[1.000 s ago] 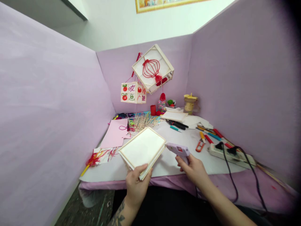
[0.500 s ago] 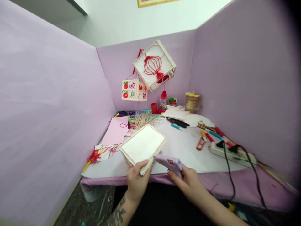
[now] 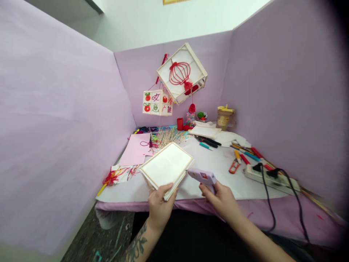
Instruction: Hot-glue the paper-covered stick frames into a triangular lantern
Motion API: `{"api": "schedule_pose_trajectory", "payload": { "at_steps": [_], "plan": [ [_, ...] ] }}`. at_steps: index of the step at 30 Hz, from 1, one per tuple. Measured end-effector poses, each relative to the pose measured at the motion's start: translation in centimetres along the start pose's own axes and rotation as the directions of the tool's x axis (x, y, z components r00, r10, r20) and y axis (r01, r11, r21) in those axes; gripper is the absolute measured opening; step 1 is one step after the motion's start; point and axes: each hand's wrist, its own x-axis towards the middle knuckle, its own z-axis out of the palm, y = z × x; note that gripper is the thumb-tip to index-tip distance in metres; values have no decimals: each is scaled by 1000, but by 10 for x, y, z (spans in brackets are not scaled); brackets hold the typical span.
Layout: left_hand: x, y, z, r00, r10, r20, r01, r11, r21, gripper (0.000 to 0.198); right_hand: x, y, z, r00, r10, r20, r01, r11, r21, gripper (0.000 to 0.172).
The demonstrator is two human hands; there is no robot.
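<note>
- Far left, we locate red strands (image 3: 111, 178) on the white table covering (image 3: 122, 193), with a pink sheet (image 3: 135, 149) farther off.
- At near centre, we find the left hand (image 3: 161, 203) clamped on the near corner of a framed white panel (image 3: 167, 165): thumb across the top face, other fingers at the edge and underneath. The edge shows more than one layer; we cannot count them.
- We see the panel extending far from this grip, over the near half of the table covering. Its long axis runs from near left to far right, its face tilted toward us.
- To the right of the panel, we identify a lilac glue gun (image 3: 203, 177), nozzle pointing left at the panel's right long edge. The tip is at or just beside that edge; we cannot confirm contact.
- Farther right, we note the right hand (image 3: 223, 198) closed around the glue gun's handle. This hand is nearer to the right long edge's far end; the left hand occupies its near end.
- At far right, we record a power strip (image 3: 280, 184) with plugs inserted.
</note>
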Motion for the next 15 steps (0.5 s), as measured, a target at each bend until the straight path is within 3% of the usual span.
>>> {"api": "schedule_pose_trajectory", "payload": {
  "at_steps": [15],
  "plan": [
    [8,1,1,999,32,25,-33,999,9,16,-5,-8,4,999,-28,22,28,1000,2,31]
  ]
}}
